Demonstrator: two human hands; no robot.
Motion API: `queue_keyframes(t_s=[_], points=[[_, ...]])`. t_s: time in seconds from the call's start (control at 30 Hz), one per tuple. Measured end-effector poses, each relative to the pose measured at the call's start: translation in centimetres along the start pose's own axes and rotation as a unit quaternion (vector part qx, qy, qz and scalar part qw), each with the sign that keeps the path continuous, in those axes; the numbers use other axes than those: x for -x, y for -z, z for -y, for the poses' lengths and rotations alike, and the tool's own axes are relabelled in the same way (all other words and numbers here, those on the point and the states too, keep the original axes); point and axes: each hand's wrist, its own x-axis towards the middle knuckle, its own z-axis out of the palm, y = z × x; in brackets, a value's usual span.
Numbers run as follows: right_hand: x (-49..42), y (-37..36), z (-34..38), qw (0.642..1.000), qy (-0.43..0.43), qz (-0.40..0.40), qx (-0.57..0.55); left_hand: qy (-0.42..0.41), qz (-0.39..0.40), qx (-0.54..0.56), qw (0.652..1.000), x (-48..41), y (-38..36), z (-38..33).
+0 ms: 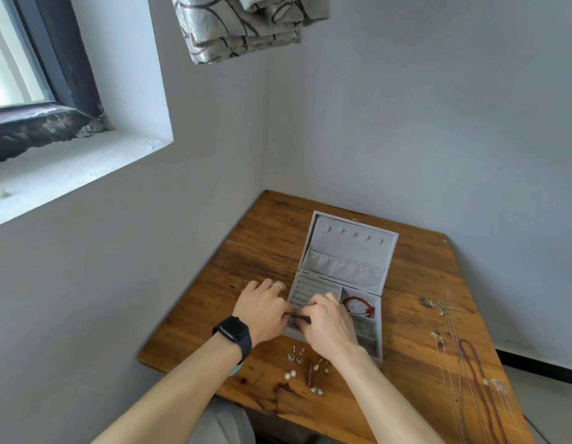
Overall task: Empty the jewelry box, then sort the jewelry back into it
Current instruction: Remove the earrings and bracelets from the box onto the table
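Left forearm (169, 392): bare, rising from the bottom edge, with a black smartwatch (232, 328) on the wrist.
Earrings (305, 370): several small pieces scattered on the wooden table (262, 248), just in front of the near wall of the jewelry box (350, 248).
Left hand (260, 310): fingers curled, tips pinching a small dark piece (298, 317) over the box's front-left corner; a ring (277, 286) sits on one finger.
Right hand (329, 325): fingers curled too, tips meeting the left hand's on the same piece; what the piece is cannot be told.
Jewelry box: grey, mid-table, lid open and leaning back; padded ridges at the back left, compartments at the right.
Red bead bracelet (358, 305): lying in the back-right compartment.
Necklaces (467, 363): thin chains and a dark red bead strand, laid along the table's right side, well apart from the box.
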Motion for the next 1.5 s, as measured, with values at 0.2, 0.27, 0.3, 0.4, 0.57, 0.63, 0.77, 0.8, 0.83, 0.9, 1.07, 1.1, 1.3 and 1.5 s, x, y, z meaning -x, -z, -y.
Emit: queue_keyframes(t_s=[0.2,0.27,0.3,0.4,0.57,0.63,0.77,0.8,0.83,0.9,1.07,1.1,1.3,1.5], points=[[-0.2,0.1,0.6,0.998,0.049,-0.004,0.044,-0.026,0.029,-0.058,0.998,-0.6,0.8,-0.8],[-0.2,0.2,1.0,0.997,0.049,-0.012,0.06,-0.02,0.033,-0.059,0.998,-0.6,1.1,-1.3],[-0.2,0.1,1.1,0.997,0.044,-0.014,0.062,-0.014,0.035,-0.056,0.998,-0.6,1.2,-1.4],[0.0,-0.4,1.3,0.999,0.007,-0.005,0.043,-0.001,0.041,-0.046,0.998,-0.8,1.5,-1.4],[-0.6,-0.7,1.0,0.994,-0.1,0.017,-0.047,0.0,0.046,-0.035,0.998,-1.5,1.6,-1.8],[-0.8,-0.8,1.2,0.991,-0.116,0.021,-0.059,0.016,0.042,-0.014,0.999,-1.7,1.5,-2.1],[-1.1,-0.9,1.4,0.992,-0.113,0.029,-0.048,0.048,0.027,0.032,0.998,-1.5,0.8,-2.3],[-1.0,-0.9,1.4,0.992,-0.11,0.026,-0.051,0.049,0.024,0.038,0.998,-1.3,0.6,-2.2],[-0.8,-0.9,1.4,0.993,-0.105,0.019,-0.057,0.051,0.021,0.047,0.997,-1.2,0.3,-2.1],[-0.2,-0.9,1.1,0.992,-0.098,-0.008,-0.078,0.058,0.01,0.081,0.995,-0.8,-0.4,-1.7],[2.8,0.4,0.2,0.979,-0.107,-0.092,-0.146,0.119,-0.035,0.247,0.961,0.9,-1.0,-1.5],[3.7,0.8,0.1,0.975,-0.115,-0.105,-0.158,0.131,-0.05,0.273,0.952,1.4,-1.0,-1.8],[11.0,1.7,-0.2,0.945,-0.163,-0.158,-0.235,0.138,-0.101,0.397,0.902,5.2,-0.8,-3.7],[17.9,-0.2,-0.7,0.931,-0.212,-0.167,-0.246,0.087,-0.097,0.417,0.9,8.1,-0.8,-7.4]])
